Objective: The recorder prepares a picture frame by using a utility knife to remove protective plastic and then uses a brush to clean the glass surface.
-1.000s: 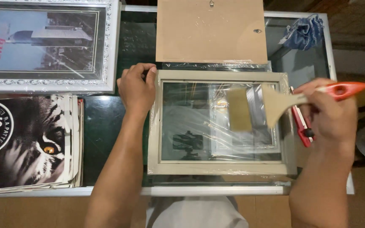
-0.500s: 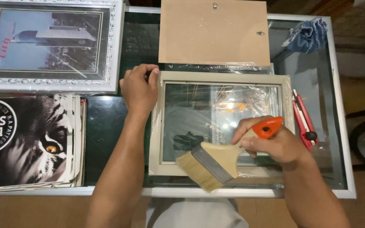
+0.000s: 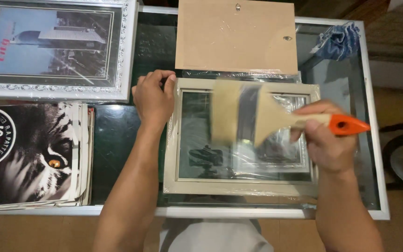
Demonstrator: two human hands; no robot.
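A pale picture frame [image 3: 239,187] with a glass pane, partly wrapped in clear plastic, lies flat on the glass table [image 3: 117,140]. My left hand [image 3: 154,99] grips its upper left corner. My right hand [image 3: 325,135] holds a wide paintbrush [image 3: 257,119] by its orange-tipped wooden handle. The bristles, blurred by motion, are over the upper middle of the pane.
A brown backing board [image 3: 236,35] lies just beyond the frame. A white ornate framed picture [image 3: 54,46] sits at the far left, above a stack of posters with a tiger face [image 3: 29,154]. A blue cloth [image 3: 339,41] lies at the far right corner.
The brush swept from the frame's right side down to its lower edge, then up across the pane to the upper middle. My left hand stayed on the corner.
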